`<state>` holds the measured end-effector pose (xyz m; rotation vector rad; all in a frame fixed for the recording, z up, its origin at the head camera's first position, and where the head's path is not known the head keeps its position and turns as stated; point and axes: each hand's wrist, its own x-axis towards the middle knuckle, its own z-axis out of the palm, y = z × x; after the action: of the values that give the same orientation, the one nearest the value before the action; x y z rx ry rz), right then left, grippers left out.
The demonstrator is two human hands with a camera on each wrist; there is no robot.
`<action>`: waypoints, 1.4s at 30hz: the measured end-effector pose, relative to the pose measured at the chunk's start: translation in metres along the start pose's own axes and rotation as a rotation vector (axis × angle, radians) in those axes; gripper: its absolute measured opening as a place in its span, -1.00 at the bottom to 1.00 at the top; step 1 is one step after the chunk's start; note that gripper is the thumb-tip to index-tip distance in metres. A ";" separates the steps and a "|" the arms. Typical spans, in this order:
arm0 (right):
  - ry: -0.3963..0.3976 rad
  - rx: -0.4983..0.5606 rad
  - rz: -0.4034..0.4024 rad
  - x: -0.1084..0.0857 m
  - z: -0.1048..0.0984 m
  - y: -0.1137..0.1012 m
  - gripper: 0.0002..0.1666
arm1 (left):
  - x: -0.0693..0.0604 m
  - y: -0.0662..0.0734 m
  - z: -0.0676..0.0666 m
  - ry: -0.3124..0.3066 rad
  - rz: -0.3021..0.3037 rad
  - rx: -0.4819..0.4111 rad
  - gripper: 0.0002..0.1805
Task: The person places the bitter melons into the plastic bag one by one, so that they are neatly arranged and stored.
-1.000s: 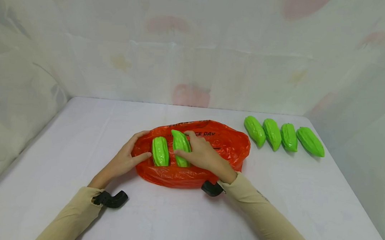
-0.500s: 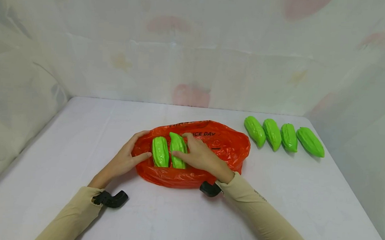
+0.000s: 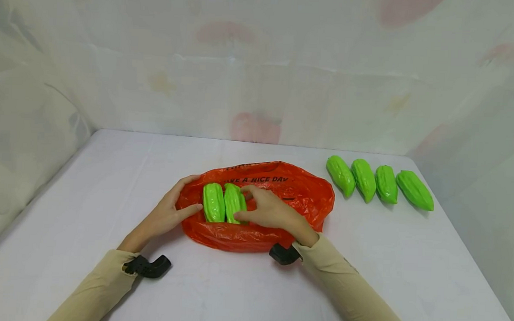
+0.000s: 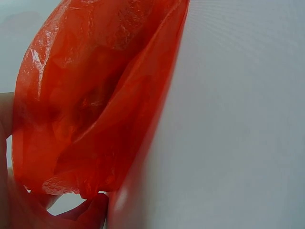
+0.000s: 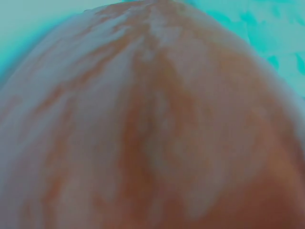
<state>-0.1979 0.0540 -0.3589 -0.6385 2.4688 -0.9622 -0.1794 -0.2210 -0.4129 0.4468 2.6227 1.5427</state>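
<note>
Red plastic bag (image 3: 245, 237): grips left rim with left hand (image 3: 167, 212), curls right hand (image 3: 273, 209) round one green gourd (image 3: 232, 202) inside, beside a second gourd (image 3: 214, 202).

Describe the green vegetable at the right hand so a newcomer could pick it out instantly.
On the white table lies an open red plastic bag. Toward its left end inside, pick the green vegetable on the right of a pair. The right hand has its thumb over part of it; its neighbour lies nearer the left hand.
</note>
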 end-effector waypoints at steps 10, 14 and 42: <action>0.011 0.019 -0.028 -0.002 0.001 0.001 -0.22 | -0.001 0.004 -0.001 0.007 -0.005 0.020 -0.26; 0.019 0.021 -0.042 -0.001 0.002 0.001 -0.26 | -0.001 0.004 -0.001 0.012 -0.001 0.023 -0.26; 0.078 0.061 -0.118 -0.017 -0.021 -0.001 -0.36 | -0.001 0.000 0.000 0.008 0.000 0.021 -0.26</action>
<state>-0.1947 0.0739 -0.3403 -0.7465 2.4820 -1.1222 -0.1789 -0.2217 -0.4132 0.4435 2.6478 1.5213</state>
